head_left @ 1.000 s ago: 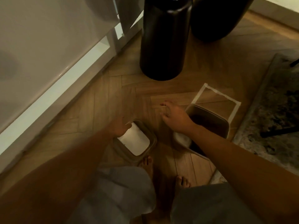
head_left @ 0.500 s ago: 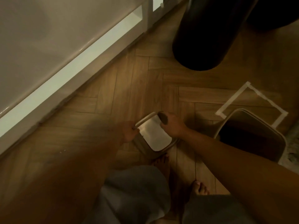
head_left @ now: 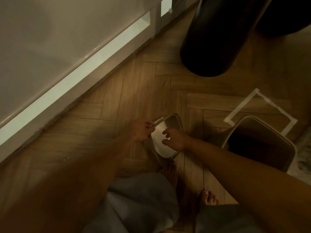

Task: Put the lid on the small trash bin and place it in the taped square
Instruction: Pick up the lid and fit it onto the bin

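Head view, lid: the lid (head_left: pixel 165 140) is tipped up off the herringbone floor (head_left: pixel 134 91) between the two hands, its pale panel facing up.
Head view, left hand: the left hand (head_left: pixel 140 130) pinches the lid's far-left edge between closed fingertips.
Head view, right hand: the right hand (head_left: pixel 175 138) rests on the lid's right side, its fingers spread and loosely curled; whether it truly grips cannot be told.
Head view, bin: the small trash bin (head_left: pixel 259 143) stands open to the right of the lid, near but apart from it.
Head view, taped square: the taped square (head_left: pixel 239 108) is only partly covered by the bin, whose near end overhangs the tape toward the person.
Relation for next move: the bin's mouth lies to the right of both hands, the right hand nearer.
Room: bare floor between lid and bin; a tall dark cylinder (head_left: pixel 213 42) stands beyond, a rug (head_left: pixel 303 148) just right.
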### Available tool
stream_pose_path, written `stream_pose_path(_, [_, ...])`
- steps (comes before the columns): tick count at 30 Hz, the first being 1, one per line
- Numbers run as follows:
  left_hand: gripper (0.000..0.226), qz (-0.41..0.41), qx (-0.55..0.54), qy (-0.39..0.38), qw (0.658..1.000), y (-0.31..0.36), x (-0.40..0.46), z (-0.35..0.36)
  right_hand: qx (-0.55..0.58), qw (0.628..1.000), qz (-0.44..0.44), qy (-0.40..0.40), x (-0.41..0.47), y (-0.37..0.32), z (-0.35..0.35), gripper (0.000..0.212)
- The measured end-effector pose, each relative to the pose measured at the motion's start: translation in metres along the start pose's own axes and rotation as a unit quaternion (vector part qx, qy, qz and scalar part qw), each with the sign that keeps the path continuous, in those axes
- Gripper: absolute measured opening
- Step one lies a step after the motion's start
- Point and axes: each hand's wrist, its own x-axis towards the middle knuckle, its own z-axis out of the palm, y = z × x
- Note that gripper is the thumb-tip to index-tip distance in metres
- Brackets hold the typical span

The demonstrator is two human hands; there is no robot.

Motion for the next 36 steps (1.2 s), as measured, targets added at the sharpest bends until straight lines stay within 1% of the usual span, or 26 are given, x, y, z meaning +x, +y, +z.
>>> stream_pose_path(5, [0.030,0.020,-0.012,-0.011,1.000,0.047,0.001,-0.020,0.045,0.999,-0.012,0.012,-0.025,-0.020,-0.022,0.059])
stream_pose_path(9, [0.030,0.045,-0.017,0.006,0.999,0.092,-0.006,-0.039,0.102,0.993,-0.043,0.033,-0.059,-0.033,-0.042,0.061])
stream_pose_path(11, [0.029,0.043,-0.037,0.028,0.998,0.115,-0.013,-0.046,0.121,0.989,-0.070,0.049,-0.082,-0.039,-0.051,0.054])
stream_pose_path(14, [0.030,0.057,-0.077,0.054,0.994,0.153,-0.021,-0.051,0.042,0.985,-0.095,0.138,-0.106,-0.043,-0.071,0.039])
stream_pose_path(16, [0.032,0.109,-0.092,0.054,0.988,0.200,-0.048,-0.038,0.032,0.970,-0.090,0.224,-0.153,-0.028,-0.091,0.027])
stream_pose_path(18, [0.033,0.152,-0.079,0.087,0.981,0.210,-0.051,-0.040,0.051,0.959,-0.086,0.265,-0.155,-0.028,-0.101,0.020])
stream_pose_path(21, [0.036,0.203,-0.032,0.160,0.966,0.219,-0.065,-0.033,0.098,0.943,-0.073,0.310,-0.182,-0.021,-0.115,0.023])
stream_pose_path(24, [0.048,0.225,-0.036,0.215,0.950,0.205,-0.067,-0.031,0.171,0.927,-0.074,0.324,-0.185,-0.018,-0.125,0.023])
stream_pose_path(26, [0.057,0.214,-0.052,0.235,0.947,0.189,-0.066,-0.028,0.215,0.914,-0.071,0.337,-0.185,-0.015,-0.129,0.019])
stream_pose_path(28, [0.070,0.175,-0.081,0.224,0.955,0.180,-0.067,-0.023,0.263,0.892,-0.071,0.362,-0.189,-0.008,-0.135,0.015])
stream_pose_path(30, [0.088,0.126,-0.106,0.197,0.966,0.175,-0.067,-0.021,0.337,0.866,-0.064,0.363,-0.191,0.000,-0.143,0.014])
stream_pose_path(32, [0.106,0.106,-0.122,0.145,0.976,0.175,-0.071,-0.015,0.421,0.831,-0.061,0.358,-0.197,0.011,-0.152,0.014])
stream_pose_path(33, [0.112,0.106,-0.122,0.114,0.980,0.178,-0.074,-0.010,0.452,0.812,-0.062,0.364,-0.202,0.018,-0.158,0.013])
stream_pose_path(34, [0.114,0.110,-0.120,0.088,0.983,0.182,-0.076,-0.005,0.476,0.796,-0.064,0.370,-0.207,0.024,-0.165,0.011])
stream_pose_path(36, [0.110,0.137,-0.125,0.045,0.982,0.189,-0.078,0.006,0.515,0.769,-0.064,0.372,-0.216,0.035,-0.178,0.010])
